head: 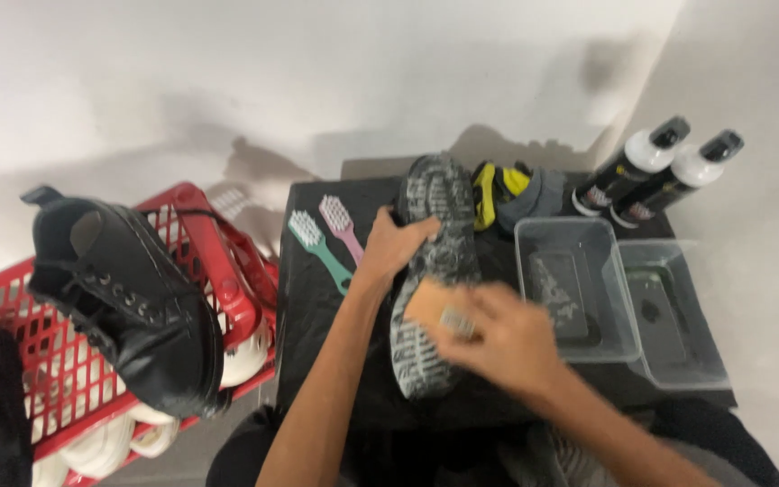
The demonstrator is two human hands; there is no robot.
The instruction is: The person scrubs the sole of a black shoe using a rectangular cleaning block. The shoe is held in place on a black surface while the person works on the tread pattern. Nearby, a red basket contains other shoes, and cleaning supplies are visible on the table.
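R hand (507,338): closed around a wooden-backed brush (439,311), fingers wrapped over the block, bristles pressed to the sole. Hand is motion-blurred; exact finger spread can't be read, but grip is narrow and firm on the brush.

L hand (394,243): clamped on the near-left edge of the upturned shoe (435,271), thumb and fingers curled over the rim at approx. mid-to-toe section. Not open.

Key relation: shoe lies directly under and between both hands, sole up. Long axis runs near-to-far, tilted slightly, one end toward the person, other end toward the wall. L hand sits on the far-left flank; R hand w/ brush sits on the near half, just right of the axis. R hand is the one nearer the person-side end; L hand nearer the far end.

Shoe condition: dark upper (mostly hidden), grey lugged tread, pale film or foam over the tread pattern.

Surroundings: shoe rests on a black table (317,316). Left of L hand, two brushes lie side by side: green brush (317,243), pink brush (342,225). Right of shoe, two clear plastic tubs (579,289), touching. Behind them, two bottles (660,171) w/ black caps, leaning. Yellow-black cloth (498,194) at far edge. Well left, a black boot (128,298) atop a red crate (218,271).
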